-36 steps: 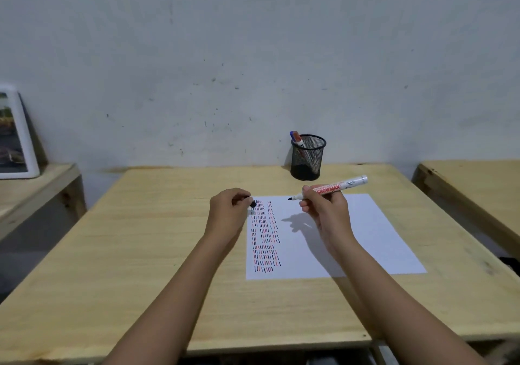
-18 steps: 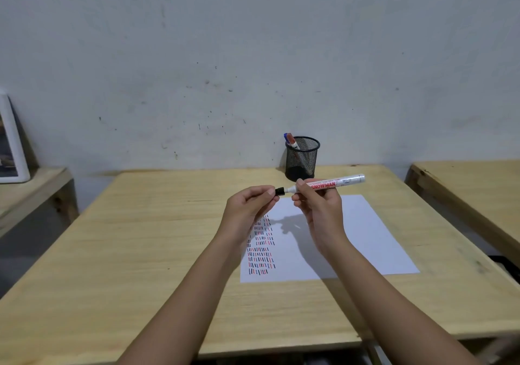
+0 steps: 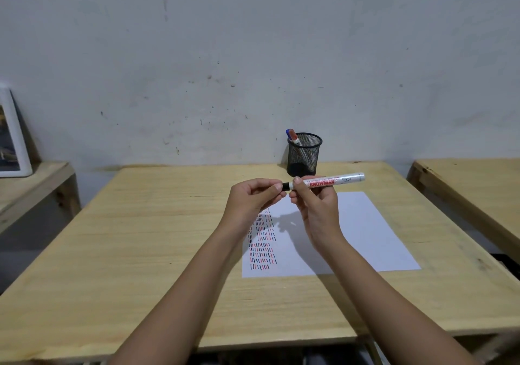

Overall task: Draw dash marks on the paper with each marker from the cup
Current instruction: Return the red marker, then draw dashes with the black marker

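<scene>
The hands meet in the air above the near-middle of the surface (image 3: 168,224): the right hand (image 3: 318,210) is closed around the white marker (image 3: 332,181), which lies almost level with its tail pointing right, and the left hand (image 3: 253,198) pinches the black cap (image 3: 286,186) at the marker's left end with its fingertips. The cap touches the marker's tip end; whether it is fully seated cannot be told. The wooden surface fills most of the view, with a grey wall behind it. On it, under and to the right of the hands, lies the white paper (image 3: 374,238), whose left part carries rows of short red, black and blue dash marks (image 3: 261,243). At the far edge, just beyond the hands, stands the black mesh cup (image 3: 305,156), upright, with two more markers (image 3: 294,136) leaning against its left rim.
</scene>
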`<state>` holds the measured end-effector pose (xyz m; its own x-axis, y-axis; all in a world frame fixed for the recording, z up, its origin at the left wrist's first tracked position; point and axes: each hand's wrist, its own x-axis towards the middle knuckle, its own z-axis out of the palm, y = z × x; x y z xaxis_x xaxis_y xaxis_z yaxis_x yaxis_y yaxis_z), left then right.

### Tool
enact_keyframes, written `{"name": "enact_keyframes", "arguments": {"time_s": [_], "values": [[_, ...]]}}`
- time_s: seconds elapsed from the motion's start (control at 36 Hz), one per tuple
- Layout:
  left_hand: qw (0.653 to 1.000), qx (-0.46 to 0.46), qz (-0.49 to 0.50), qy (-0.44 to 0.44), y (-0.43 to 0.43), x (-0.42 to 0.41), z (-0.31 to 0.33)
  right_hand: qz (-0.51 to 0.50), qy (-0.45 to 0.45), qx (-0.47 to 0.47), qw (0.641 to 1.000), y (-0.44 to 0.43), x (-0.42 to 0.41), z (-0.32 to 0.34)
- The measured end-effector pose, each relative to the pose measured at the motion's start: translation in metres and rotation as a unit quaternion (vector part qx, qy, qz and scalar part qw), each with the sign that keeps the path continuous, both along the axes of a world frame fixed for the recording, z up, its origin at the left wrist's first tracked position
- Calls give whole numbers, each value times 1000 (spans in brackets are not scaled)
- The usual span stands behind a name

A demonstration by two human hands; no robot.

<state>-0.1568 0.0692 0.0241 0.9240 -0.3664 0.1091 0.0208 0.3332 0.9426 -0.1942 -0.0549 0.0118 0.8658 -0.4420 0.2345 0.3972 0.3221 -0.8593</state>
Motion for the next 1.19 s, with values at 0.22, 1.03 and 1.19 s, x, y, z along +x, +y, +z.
{"name": "enact_keyframes", "arguments": {"time_s": [0.22, 1.03, 1.19], "values": [[999, 29, 17, 8, 7, 3, -7, -13, 32, -76, 996, 6, -2, -6], [984, 76, 68, -148, -33, 57, 59, 43, 95, -381, 919, -54, 27, 42], [978, 73, 54, -186, -49, 90, 62, 19, 89, -416, 905, -80, 52, 54]]}}
